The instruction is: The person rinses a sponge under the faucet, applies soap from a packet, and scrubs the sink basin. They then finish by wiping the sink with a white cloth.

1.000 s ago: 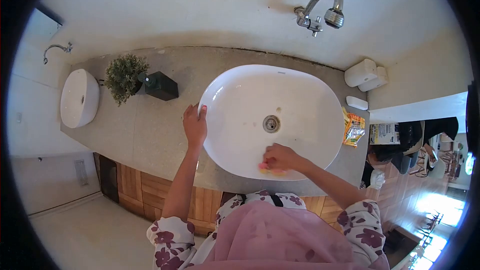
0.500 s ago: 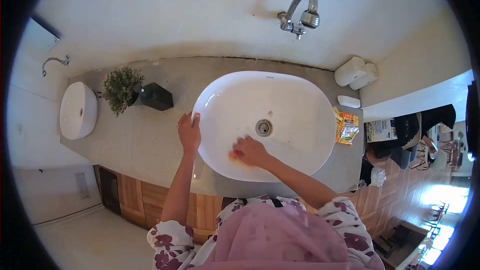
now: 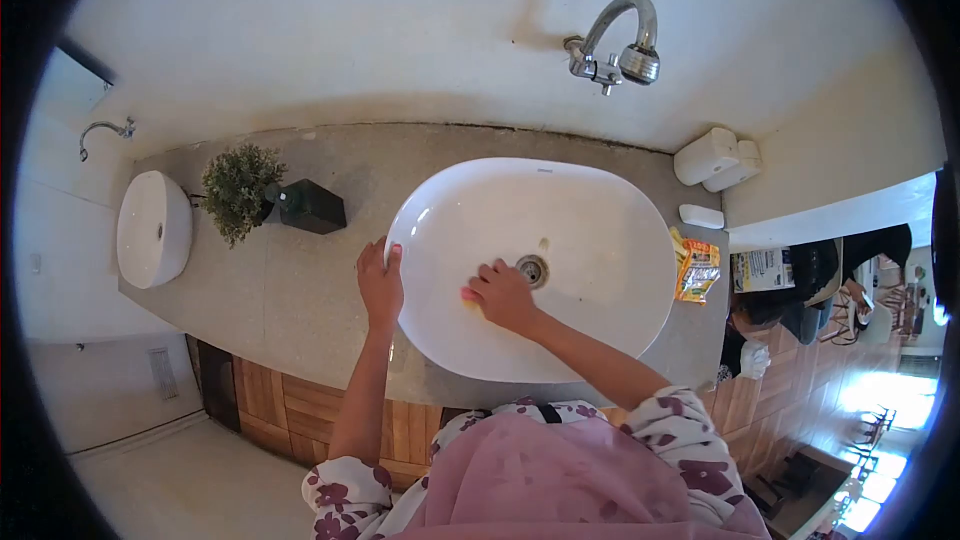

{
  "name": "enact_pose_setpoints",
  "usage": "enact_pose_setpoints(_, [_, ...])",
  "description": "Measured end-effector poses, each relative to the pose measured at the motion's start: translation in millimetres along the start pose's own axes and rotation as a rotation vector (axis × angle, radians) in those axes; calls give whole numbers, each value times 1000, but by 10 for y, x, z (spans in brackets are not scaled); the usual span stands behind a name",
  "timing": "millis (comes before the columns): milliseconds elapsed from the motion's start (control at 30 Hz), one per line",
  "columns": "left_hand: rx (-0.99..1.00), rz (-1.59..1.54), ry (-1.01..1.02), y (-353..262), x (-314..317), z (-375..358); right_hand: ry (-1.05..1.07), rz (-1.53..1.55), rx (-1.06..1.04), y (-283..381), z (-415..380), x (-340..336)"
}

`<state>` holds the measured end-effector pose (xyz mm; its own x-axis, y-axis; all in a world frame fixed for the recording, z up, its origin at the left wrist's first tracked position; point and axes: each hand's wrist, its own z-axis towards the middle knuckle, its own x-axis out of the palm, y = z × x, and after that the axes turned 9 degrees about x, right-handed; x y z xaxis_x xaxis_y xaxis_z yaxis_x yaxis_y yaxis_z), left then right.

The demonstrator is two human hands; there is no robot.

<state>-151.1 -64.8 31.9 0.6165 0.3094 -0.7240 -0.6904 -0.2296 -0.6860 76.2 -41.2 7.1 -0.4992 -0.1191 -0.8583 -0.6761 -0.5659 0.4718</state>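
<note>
A white oval washbasin [image 3: 610, 230] sits on the grey counter, with a round metal drain [image 3: 532, 271] in its bottom. My left hand [image 3: 381, 290] grips the basin's left rim, thumb on the edge and fingers along the outside. Inside the bowl, just left of and below the drain, my right hand [image 3: 505, 300] is closed on a pink and yellow sponge [image 3: 470, 296], pressed to the basin's surface. Most of the sponge is hidden under the fingers. A small brownish mark shows above the drain.
A chrome faucet [image 3: 625, 40] juts from the wall above. On the counter [image 3: 290, 290] stand a potted plant [image 3: 240, 190], a dark green bottle [image 3: 315, 208] and a second basin [image 3: 153, 230]. An orange packet [image 3: 697, 272] lies right of the basin. A person [image 3: 825, 265] is at the far right.
My right hand has moved slightly up the bowl with the sponge, nearer the drain. My left hand stays on the rim. The view has tilted a little upward.
</note>
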Motion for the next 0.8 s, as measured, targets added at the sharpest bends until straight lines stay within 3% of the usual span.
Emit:
enact_pose_setpoints(200, [13,48,-25,31,18,-8,-245,-14,-99,-99,587,232])
enact_pose_setpoints(367, [-10,74,-26,-18,4,-26,-342,-134,-39,-416,812,63])
enact_pose_setpoints(600, [-6,17,-27,-27,0,-25,-483,-210,199,-1167,570,-498])
enact_pose_setpoints(633, [-4,4,-31,-23,-4,-23,-481,-211,196,-1182,552,-604])
enact_pose_setpoints(700, [-4,-15,-32,-7,4,-9,-638,-161,384,-1181,519,-755])
enact_pose_setpoints(800, [-11,-35,-40,-4,18,-40,-742,-111,440,-1138,641,-681])
